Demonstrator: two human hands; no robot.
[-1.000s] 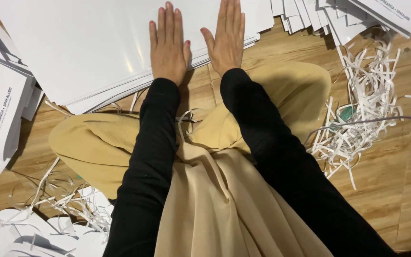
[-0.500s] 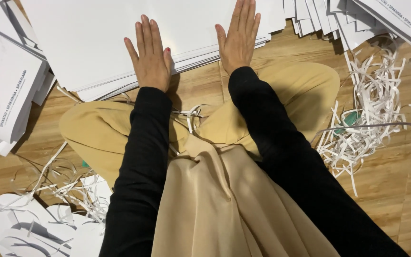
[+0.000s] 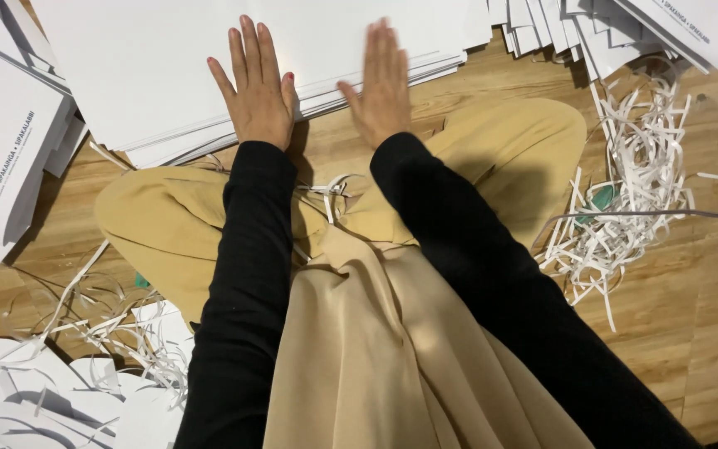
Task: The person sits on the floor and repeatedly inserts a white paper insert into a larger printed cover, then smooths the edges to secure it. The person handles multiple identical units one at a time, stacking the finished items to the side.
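Both hands have drawn nearer each other since the earlier frame: left hand (image 3: 255,87) and right hand (image 3: 382,87) lie flat, fingers extended, clamping nothing, pressing the white paper stack (image 3: 143,58), upper centre, apparently squaring its sheets.

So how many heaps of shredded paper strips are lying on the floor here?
2. One heap of strips lies on the wooden floor at right, beside the knee. The other heap is at lower left, by cut-out white sheets. A few loose strips sit in the lap; more may be hidden.

Printed stacks (image 3: 6,150) left, paper strips (image 3: 625,208) right; bare wood floor (image 3: 708,316) lies open far right.
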